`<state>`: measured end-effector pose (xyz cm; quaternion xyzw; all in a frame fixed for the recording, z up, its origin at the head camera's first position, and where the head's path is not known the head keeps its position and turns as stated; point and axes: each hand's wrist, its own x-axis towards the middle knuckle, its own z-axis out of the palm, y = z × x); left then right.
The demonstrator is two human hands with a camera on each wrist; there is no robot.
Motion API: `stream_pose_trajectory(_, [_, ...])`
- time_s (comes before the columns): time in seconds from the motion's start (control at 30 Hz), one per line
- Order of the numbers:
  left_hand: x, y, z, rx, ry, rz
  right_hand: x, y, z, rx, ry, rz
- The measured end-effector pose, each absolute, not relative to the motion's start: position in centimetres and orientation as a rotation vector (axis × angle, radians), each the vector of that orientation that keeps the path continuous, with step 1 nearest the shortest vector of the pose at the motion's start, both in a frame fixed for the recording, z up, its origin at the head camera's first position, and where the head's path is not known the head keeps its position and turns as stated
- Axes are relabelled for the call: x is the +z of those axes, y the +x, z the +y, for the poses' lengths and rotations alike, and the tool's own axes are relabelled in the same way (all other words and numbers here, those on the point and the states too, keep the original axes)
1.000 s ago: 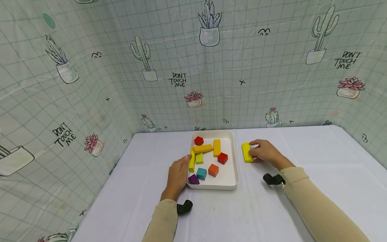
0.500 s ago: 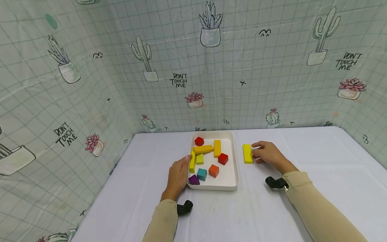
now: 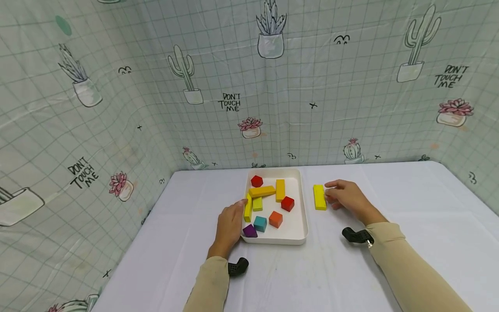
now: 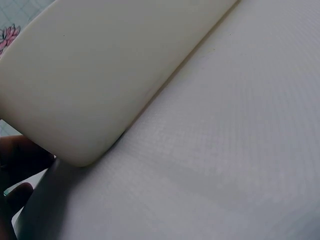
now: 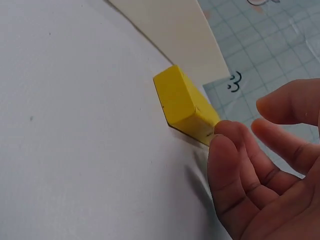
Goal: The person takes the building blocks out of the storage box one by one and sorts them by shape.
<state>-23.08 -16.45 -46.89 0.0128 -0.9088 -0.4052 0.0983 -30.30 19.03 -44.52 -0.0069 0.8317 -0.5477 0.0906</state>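
A white tray [image 3: 290, 234] stands at mid-table with coloured wooden blocks in it. My left hand [image 3: 230, 223] holds the tray's left side, thumb up at the rim; most of its fingers are hidden in the head view. In the left wrist view, fingertips [image 4: 25, 155] show by a corner of the tray wall [image 4: 100, 75]. To the right of the tray, a yellow rectangular block [image 3: 319, 197] rests on the cloth. Beside its right side is my right hand [image 3: 346, 197], fingers loosely bent and parted, gripping nothing. Its fingertips [image 5: 225, 147] are close to the block [image 5: 182, 100] in the right wrist view.
Inside the tray are several yellow blocks [image 3: 280, 190], two red blocks [image 3: 287, 203], an orange cube [image 3: 275, 219], a teal cube [image 3: 260, 223] and a purple block [image 3: 250, 231]. White cloth [image 3: 296, 277] covers the table; a cactus-print curtain [image 3: 296, 86] hangs behind.
My right hand has let go of the yellow block and drawn slightly right, and the block now lies straighter. My left hand and the tray have kept their places.
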Motion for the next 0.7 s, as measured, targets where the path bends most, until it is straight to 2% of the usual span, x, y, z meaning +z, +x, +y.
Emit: stream_pose_trajectory(0.7, [-47.0, -23.2, -16.5, -1.226, 0.048, -2.682, -42.1, -30.8, 13.9, -1.654, -0.142, 2.387])
